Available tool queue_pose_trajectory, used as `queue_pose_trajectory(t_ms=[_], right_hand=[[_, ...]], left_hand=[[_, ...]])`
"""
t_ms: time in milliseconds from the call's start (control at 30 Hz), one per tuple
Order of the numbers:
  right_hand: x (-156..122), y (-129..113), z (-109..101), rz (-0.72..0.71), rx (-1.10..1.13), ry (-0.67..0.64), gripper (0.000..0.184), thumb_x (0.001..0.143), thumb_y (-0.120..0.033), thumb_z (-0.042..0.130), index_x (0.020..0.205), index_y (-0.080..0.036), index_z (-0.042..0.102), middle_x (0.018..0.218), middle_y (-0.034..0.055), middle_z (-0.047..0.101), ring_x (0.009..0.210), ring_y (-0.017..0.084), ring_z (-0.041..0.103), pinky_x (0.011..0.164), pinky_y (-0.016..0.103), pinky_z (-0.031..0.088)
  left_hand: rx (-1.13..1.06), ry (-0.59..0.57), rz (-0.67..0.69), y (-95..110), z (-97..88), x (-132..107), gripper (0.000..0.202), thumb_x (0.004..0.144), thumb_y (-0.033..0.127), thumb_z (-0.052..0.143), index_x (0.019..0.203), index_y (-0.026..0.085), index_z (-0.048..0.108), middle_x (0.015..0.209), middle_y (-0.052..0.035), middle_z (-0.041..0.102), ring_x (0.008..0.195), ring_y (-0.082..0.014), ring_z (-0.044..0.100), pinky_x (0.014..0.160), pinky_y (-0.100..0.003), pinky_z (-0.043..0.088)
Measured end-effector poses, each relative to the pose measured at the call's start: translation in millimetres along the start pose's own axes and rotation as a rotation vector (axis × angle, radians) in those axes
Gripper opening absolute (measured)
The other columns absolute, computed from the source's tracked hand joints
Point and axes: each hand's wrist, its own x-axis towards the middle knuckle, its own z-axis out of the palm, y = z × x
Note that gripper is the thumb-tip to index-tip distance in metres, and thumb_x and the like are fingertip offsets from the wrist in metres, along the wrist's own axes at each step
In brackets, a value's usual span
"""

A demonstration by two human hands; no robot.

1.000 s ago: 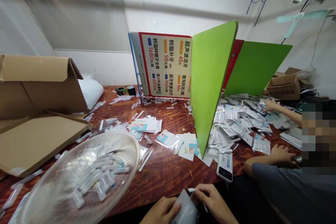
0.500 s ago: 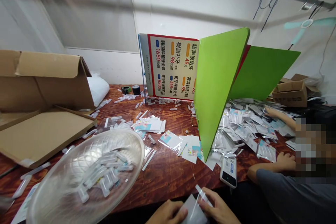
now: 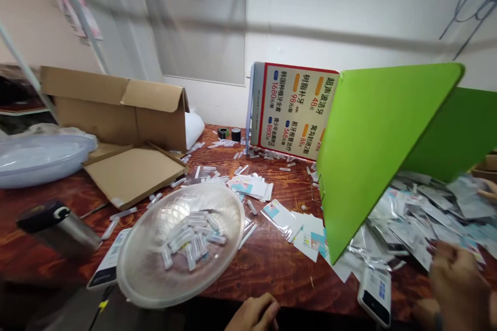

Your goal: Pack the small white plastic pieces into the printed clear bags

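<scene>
1. Left hand: at counter near edge, fingers curled; grip cannot be told.
2. Right hand: blurred, near packets; spread or pinching, cannot tell.
3. Packets: heaped right of green board.

Ahead of the left hand, a strip of bare table lies open between the bowl and the phone. From there a lane runs back between bowl and green board, over flat cards and low tubes, to the upright printed board. The green board bars a straight sideways pass to the pile; the way round its near end crosses the phone, with a blurred hand beyond. Leftward, bowl, cup and box obstruct.
</scene>
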Motion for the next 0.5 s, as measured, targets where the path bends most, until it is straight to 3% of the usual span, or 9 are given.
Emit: queue_pose_trajectory(t_ms=[67, 100, 167, 233, 300, 333, 400, 500], right_hand=[[-35.1, -15.4, -5.9, -0.026, 0.105, 0.043, 0.044, 0.089, -0.059, 0.042, 0.096, -0.026, 0.07, 0.074, 0.0171, 0.068, 0.061, 0.031, 0.057, 0.059, 0.044, 0.044], [-53.0, -24.3, -7.2, -0.087, 0.225, -0.005, 0.04, 0.088, -0.06, 0.047, 0.092, -0.026, 0.068, 0.073, 0.014, 0.068, 0.062, 0.03, 0.059, 0.06, 0.042, 0.045], [-84.8, -47.7, -3.4, -0.281, 0.507, -0.235, 0.039, 0.087, -0.06, 0.055, 0.088, -0.023, 0.066, 0.073, 0.0085, 0.068, 0.066, 0.025, 0.063, 0.063, 0.035, 0.049], [-108.0, -79.0, 11.8, -0.509, 0.693, -0.579, 0.04, 0.091, -0.059, 0.054, 0.086, -0.021, 0.066, 0.074, 0.0048, 0.069, 0.068, 0.02, 0.064, 0.065, 0.029, 0.05], [-121.9, -112.8, 39.8, -0.679, 0.688, -0.886, 0.039, 0.096, -0.054, 0.05, 0.083, -0.02, 0.065, 0.074, 0.0032, 0.068, 0.07, 0.018, 0.063, 0.065, 0.026, 0.048], [-125.5, -128.5, 58.3, -0.741, 0.65, -0.971, 0.039, 0.098, -0.051, 0.048, 0.08, -0.02, 0.064, 0.074, 0.0028, 0.068, 0.07, 0.017, 0.063, 0.065, 0.025, 0.046], [-126.8, -154.3, 102.5, -0.817, 0.556, -1.012, 0.038, 0.1, -0.045, 0.045, 0.077, -0.019, 0.062, 0.072, 0.0026, 0.067, 0.068, 0.017, 0.062, 0.065, 0.025, 0.043], [-114.4, -179.4, 177.5, -0.83, 0.322, -0.882, 0.032, 0.1, -0.035, 0.044, 0.08, -0.019, 0.064, 0.079, 0.0043, 0.071, 0.074, 0.017, 0.064, 0.069, 0.024, 0.043]], left_hand=[[0.025, 0.105, -0.015, -14.9, -3.4, -3.8, 0.055, 0.1, 0.061, 0.03, 0.09, 0.02, 0.065, 0.085, -0.0052, 0.074, 0.077, -0.0163, 0.067, 0.074, -0.022, 0.048], [0.051, 0.161, -0.018, -22.2, -4.7, -4.6, 0.054, 0.101, 0.058, 0.029, 0.088, 0.02, 0.065, 0.084, -0.0053, 0.074, 0.076, -0.0161, 0.067, 0.073, -0.022, 0.047], [0.153, 0.26, 0.0, -33.7, -7.6, -3.1, 0.049, 0.103, 0.05, 0.029, 0.084, 0.019, 0.062, 0.081, -0.0058, 0.073, 0.073, -0.0162, 0.066, 0.068, -0.023, 0.045], [0.314, 0.334, 0.058, -39.8, -11.2, 3.1, 0.045, 0.104, 0.042, 0.029, 0.08, 0.02, 0.059, 0.079, -0.0069, 0.072, 0.072, -0.0171, 0.067, 0.066, -0.024, 0.043], [0.462, 0.372, 0.122, -41.4, -15.3, 12.9, 0.043, 0.104, 0.037, 0.028, 0.077, 0.02, 0.057, 0.077, -0.008, 0.072, 0.071, -0.0185, 0.069, 0.063, -0.026, 0.041], [0.517, 0.39, 0.141, -41.4, -17.4, 18.5, 0.043, 0.104, 0.035, 0.027, 0.077, 0.021, 0.057, 0.076, -0.0085, 0.072, 0.071, -0.0194, 0.07, 0.063, -0.027, 0.041], [0.582, 0.424, 0.128, -41.7, -21.4, 29.2, 0.043, 0.104, 0.034, 0.027, 0.077, 0.021, 0.059, 0.073, -0.0097, 0.071, 0.071, -0.0221, 0.071, 0.063, -0.029, 0.042], [0.507, 0.414, 0.004, -43.9, -26.9, 39.0, 0.041, 0.102, 0.037, 0.034, 0.077, 0.022, 0.063, 0.076, -0.0126, 0.071, 0.076, -0.0271, 0.072, 0.068, -0.034, 0.048]])
